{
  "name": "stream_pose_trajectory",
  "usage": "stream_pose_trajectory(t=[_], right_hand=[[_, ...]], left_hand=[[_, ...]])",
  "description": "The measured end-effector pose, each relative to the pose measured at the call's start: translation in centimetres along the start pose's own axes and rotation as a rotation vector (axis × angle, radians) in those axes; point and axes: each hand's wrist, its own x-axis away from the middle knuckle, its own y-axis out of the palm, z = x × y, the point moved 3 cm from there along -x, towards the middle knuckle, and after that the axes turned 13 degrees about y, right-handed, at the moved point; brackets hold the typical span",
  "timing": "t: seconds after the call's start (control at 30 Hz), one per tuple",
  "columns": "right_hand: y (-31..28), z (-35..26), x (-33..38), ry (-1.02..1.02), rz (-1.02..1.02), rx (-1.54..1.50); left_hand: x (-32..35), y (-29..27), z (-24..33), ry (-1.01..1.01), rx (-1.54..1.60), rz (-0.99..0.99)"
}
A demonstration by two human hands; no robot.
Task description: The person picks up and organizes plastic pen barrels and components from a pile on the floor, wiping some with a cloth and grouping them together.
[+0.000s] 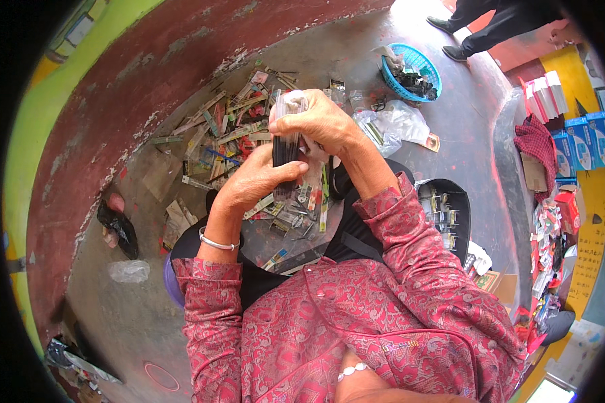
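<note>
Both hands are raised over the floor litter, holding a narrow clear plastic case with dark, slim contents that I cannot name. My left hand is closed round its lower part, the thumb lying across the front. My right hand grips the upper end, and something whitish and crumpled shows at its fingers, too small to make out. The case stands roughly upright between the palms. Below and beyond it spreads a heap of narrow packages, long strips and clear sleeves.
A blue plastic basket holding dark items stands beyond, near another person's legs. Clear bags lie right of the heap. A black container sits by my right knee. At left lies a black bag; boxes line the right side.
</note>
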Motion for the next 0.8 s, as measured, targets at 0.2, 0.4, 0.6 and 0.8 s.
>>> stream_pose_trajectory(t=[0.2, 0.4, 0.6, 0.8], right_hand=[[-0.8, -0.6, 0.3, 0.084, 0.109, 0.12], [-6.5, -1.8, -0.6, -0.125, 0.39, -0.219], [-0.4, -2.4, -0.9, -0.23, -0.18, 0.361], [-2.9, -2.5, -1.5, -0.078, 0.168, 0.149]], left_hand=[[0.4, 0.5, -0.7, 0.018, 0.198, 0.079], [1.4, 0.7, -0.4, -0.077, 0.44, -0.088], [1.7, 2.3, -1.2, -0.167, 0.436, -0.221], [1.4, 1.5, -1.1, -0.075, 0.496, -0.087]])
